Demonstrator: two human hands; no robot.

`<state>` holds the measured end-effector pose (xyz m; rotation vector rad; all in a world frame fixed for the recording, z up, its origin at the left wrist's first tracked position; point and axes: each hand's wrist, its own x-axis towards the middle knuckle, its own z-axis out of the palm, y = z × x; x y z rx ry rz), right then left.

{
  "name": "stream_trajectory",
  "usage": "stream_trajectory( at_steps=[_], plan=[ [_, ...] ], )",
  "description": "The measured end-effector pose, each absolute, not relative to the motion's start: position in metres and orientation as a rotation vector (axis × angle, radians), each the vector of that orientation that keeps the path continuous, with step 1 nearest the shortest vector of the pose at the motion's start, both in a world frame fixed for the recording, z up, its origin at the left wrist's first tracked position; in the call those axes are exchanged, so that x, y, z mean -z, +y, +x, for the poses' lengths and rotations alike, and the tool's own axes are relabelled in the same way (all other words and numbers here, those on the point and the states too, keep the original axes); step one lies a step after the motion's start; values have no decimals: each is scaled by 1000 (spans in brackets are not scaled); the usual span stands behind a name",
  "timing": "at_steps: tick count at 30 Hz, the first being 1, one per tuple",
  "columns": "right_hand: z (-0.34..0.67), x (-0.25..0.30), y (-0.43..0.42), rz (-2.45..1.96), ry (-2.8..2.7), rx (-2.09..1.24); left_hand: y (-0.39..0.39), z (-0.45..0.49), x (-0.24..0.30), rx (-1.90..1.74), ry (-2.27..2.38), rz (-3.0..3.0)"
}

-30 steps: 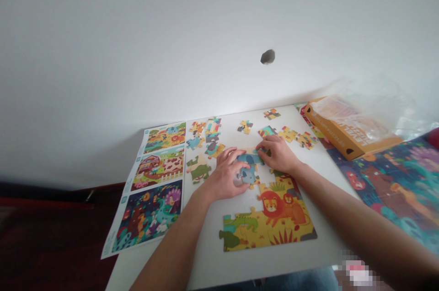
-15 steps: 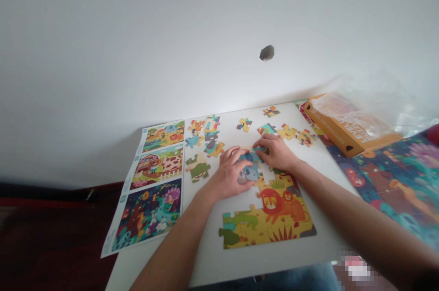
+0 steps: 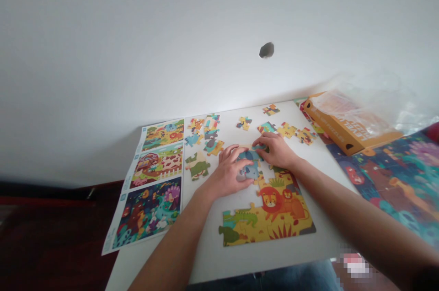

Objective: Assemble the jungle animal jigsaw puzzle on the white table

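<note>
Blue elephant puzzle pieces (image 3: 250, 170) lie at the middle of the white table. My left hand (image 3: 227, 173) curls around their left side, its thumb and fingertips on the pieces. At their upper right, my right hand (image 3: 277, 150) pinches a small bluish puzzle piece (image 3: 259, 148), mostly hidden by the fingers. Just nearer me is a joined puzzle section (image 3: 284, 208) showing two lions and a crocodile. Part of its upper edge is under my right wrist. Whether the elephant pieces lock into that section, I cannot tell.
Loose puzzle pieces lie at the back left, including a green one (image 3: 198, 166), and at the back right (image 3: 287, 130). A picture sheet (image 3: 132, 192) hangs over the left edge. An orange box (image 3: 338, 128) with clear plastic sits right, beside a dark finished puzzle (image 3: 394, 185). A wall (image 3: 206, 53) stands behind.
Both hands stay at the elephant pieces, with only slight finger movement. The view has shifted very slightly. Nothing has been let go.
</note>
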<state>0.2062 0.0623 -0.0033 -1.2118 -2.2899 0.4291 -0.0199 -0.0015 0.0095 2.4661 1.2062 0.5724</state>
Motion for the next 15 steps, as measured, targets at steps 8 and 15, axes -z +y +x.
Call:
stream_trajectory(
  at_steps=[8, 15],
  plan=[
    [207, 2, 62, -1227, -2291, -446, -1, -22, -10, -589, 1224, 2484],
    [205, 0, 61, -1253, -2302, -452, 1, -28, -9, -568, 1222, 2500]
  ],
)
